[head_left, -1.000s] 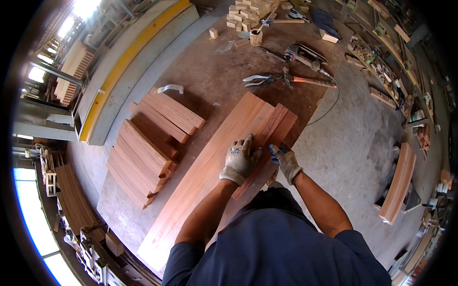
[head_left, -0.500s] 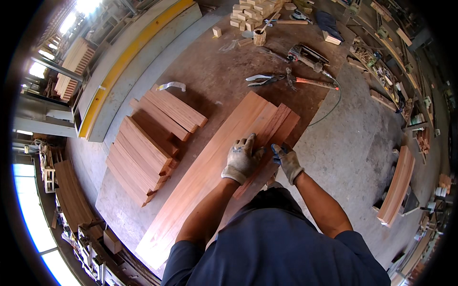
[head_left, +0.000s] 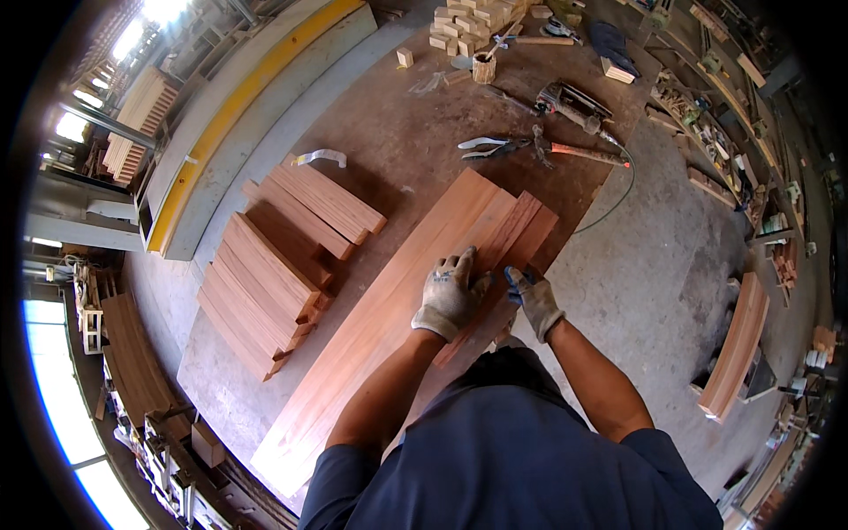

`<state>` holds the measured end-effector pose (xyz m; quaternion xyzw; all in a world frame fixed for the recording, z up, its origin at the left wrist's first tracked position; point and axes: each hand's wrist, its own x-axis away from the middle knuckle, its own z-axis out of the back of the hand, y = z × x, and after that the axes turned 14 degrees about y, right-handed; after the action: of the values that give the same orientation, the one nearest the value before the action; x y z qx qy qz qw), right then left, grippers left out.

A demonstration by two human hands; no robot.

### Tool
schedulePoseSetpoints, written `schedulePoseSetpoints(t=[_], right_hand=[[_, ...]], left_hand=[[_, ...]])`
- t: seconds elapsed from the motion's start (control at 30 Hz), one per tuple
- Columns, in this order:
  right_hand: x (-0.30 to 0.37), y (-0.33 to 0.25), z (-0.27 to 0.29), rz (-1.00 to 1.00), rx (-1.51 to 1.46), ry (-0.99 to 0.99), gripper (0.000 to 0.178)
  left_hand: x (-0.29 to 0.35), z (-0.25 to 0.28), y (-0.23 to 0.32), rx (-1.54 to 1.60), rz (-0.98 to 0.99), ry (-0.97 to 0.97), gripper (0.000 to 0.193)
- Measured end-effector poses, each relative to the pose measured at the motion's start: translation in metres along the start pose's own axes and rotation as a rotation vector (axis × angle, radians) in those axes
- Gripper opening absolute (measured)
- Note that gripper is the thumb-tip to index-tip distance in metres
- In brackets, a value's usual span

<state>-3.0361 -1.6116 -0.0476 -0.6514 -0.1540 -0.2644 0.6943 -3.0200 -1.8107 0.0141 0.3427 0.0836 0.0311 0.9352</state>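
My left hand point(head_left: 448, 296), in a pale work glove, lies with fingers stretched out on a set of long reddish wooden boards point(head_left: 380, 336) placed side by side. Beneath its edge runs a darker, narrow wooden strip point(head_left: 521, 225) along the right side of the boards. My right hand point(head_left: 533, 302), gloved with bluish fingertips, is at that right side. Its fingers are bent together over the strip's edge; what they hold, if anything, is too small to make out.
Shorter boards point(head_left: 265, 283) lie stacked to the left, with a white curved piece point(head_left: 320, 158) on top. Beyond the boards are pliers point(head_left: 490, 147), a hammer point(head_left: 583, 154), a corded power tool point(head_left: 572, 108) and a pile of wood blocks point(head_left: 468, 25). A curved beam point(head_left: 735, 344) stands at right.
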Motion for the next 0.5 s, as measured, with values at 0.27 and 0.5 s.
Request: schedulePoseSetpoints(t=[0.27,0.5], right_hand=[[-0.0004,-0.0003,0.0008,-0.006,-0.012,-0.018,0.084],[0.0008,-0.0016,0.0002,-0.020,-0.004,-0.005,0.086]], left_hand=[[0.0004,-0.0003,0.0014,-0.008,-0.005,0.019,0.056],[0.0003,-0.0021,-0.0006,-0.018,-0.013,0.029,0.056]])
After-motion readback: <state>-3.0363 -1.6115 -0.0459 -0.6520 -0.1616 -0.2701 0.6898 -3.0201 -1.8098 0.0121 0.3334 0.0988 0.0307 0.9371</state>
